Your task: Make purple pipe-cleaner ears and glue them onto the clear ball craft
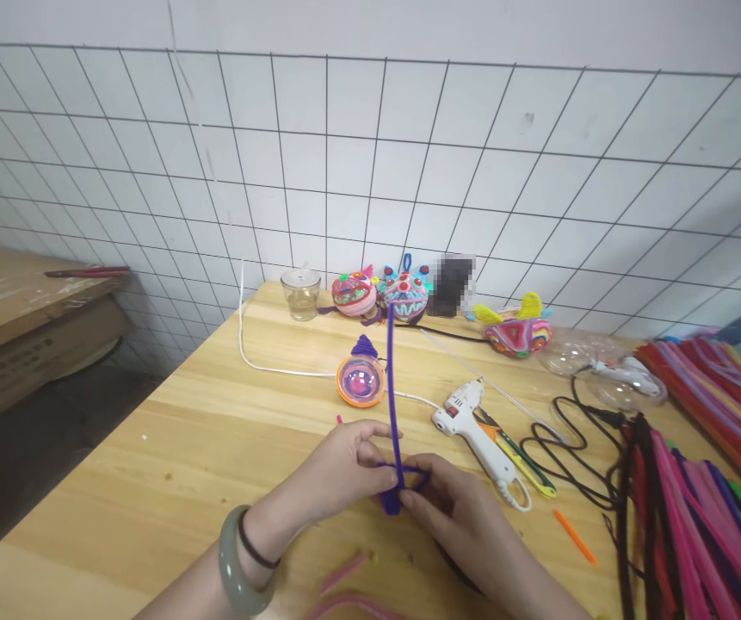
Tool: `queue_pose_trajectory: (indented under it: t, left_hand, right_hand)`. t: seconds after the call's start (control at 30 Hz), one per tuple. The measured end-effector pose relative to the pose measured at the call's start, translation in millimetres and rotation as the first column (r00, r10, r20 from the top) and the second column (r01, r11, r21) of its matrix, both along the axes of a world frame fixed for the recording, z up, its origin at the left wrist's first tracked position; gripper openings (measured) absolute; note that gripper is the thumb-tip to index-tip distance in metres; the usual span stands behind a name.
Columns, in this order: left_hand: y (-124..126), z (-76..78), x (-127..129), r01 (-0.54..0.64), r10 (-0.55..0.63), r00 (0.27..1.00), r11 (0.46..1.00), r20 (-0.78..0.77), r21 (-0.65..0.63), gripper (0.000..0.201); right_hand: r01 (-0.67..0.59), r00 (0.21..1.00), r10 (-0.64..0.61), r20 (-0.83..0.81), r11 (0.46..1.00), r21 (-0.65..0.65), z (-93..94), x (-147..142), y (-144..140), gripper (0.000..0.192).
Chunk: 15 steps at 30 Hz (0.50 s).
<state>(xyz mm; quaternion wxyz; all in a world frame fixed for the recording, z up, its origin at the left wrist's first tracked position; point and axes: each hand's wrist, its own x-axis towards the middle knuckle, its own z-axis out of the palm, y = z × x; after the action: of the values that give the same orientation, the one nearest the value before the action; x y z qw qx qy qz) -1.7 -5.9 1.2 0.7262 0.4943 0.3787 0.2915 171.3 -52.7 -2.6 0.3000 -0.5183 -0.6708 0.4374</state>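
Observation:
Both hands pinch a purple pipe cleaner (393, 387) over the front of the table. One long end of it stands upright, and the lower part is bent into a small folded shape between the fingers. My left hand (350, 456) grips it from the left, thumb and fingers closed. From the right, my right hand (451, 499) closes thumb and fingers on the bent part. Just beyond lies a round orange-rimmed piece (361, 381) with pink and purple rings and a purple ridged tip. Fingers partly hide the folded section.
A white glue gun (483, 439) lies right of the hands beside cutters and a black cable (560, 448). Pipe cleaner bundles (699, 517) fill the right side. Finished fish-like crafts (407, 294) and a glass cup (301, 294) stand along the wall. Pink pieces (344, 575) lie in front.

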Motion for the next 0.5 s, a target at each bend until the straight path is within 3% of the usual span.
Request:
queue_pose_trajectory:
  t: [0.37,0.5]
  left_hand:
    - [-1.5,7.1,-0.3,0.024,-0.023,0.994,1.000,0.104,-0.003,0.037]
    - [-0.1,4.3,-1.6,0.032,-0.027,0.992,0.999,0.125,-0.042,0.041]
  right_hand:
    - [0.024,0.963,-0.043,-0.264,0.997,-0.077,-3.5,-0.9,1.8,0.021]
    - [0.050,0.961,-0.070,-0.269,0.995,-0.080,-4.8,-0.1,1.9,0.023]
